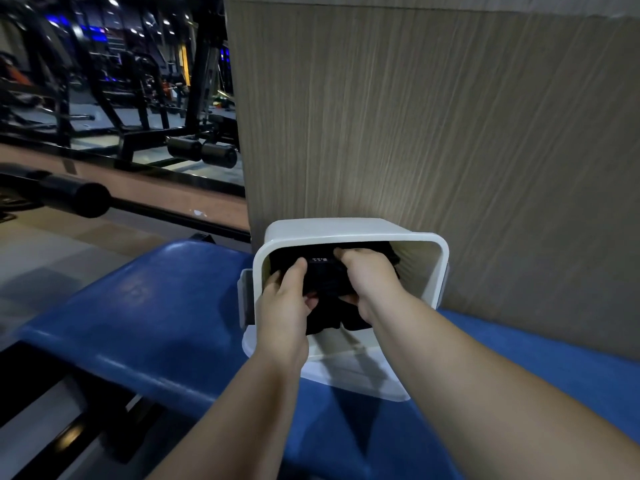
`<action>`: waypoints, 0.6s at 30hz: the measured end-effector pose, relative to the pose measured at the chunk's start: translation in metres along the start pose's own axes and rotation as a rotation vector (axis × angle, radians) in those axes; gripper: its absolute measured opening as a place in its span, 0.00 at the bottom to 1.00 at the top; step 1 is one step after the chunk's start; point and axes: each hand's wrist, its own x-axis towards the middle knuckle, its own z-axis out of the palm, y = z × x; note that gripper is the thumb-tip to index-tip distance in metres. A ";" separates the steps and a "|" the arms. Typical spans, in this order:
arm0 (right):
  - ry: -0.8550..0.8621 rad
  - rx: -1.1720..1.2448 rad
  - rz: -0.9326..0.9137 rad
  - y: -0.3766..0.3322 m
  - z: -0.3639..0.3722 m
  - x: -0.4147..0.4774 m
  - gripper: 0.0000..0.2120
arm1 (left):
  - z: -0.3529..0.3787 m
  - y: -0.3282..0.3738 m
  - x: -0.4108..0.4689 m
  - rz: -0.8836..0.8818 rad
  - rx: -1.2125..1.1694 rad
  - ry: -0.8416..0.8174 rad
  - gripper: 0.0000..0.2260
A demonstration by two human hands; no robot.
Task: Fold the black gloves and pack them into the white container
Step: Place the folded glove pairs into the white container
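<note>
A white container (349, 230) stands on a blue padded bench, against a wood-grain panel. Inside its opening lies a dark bundle of black gloves (327, 277) with a small white label on top. My left hand (287, 303) grips the bundle's left side, thumb on top and fingers curled beneath. My right hand (370, 282) grips its right side, fingers curled over the far edge. Both hands reach inside the container's rim. A dark flap of glove hangs between my wrists. The container's bottom is hidden by the gloves and my hands.
The blue bench (149, 306) extends left and toward me. The wood-grain panel (450, 133) rises right behind the container. A black padded bar (79, 199) and gym machines (138, 98) stand at the left, beyond the bench. A white lid or base (356, 375) lies under the container.
</note>
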 end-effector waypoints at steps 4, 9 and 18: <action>-0.007 -0.040 0.036 0.000 0.006 0.006 0.04 | -0.001 -0.005 0.007 0.029 0.090 0.036 0.05; -0.088 -0.033 0.064 -0.001 0.002 0.004 0.08 | 0.002 -0.011 0.015 0.060 0.109 0.093 0.07; 0.057 -1.069 -0.689 0.013 -0.027 -0.012 0.22 | 0.004 -0.011 0.023 0.051 0.170 0.161 0.17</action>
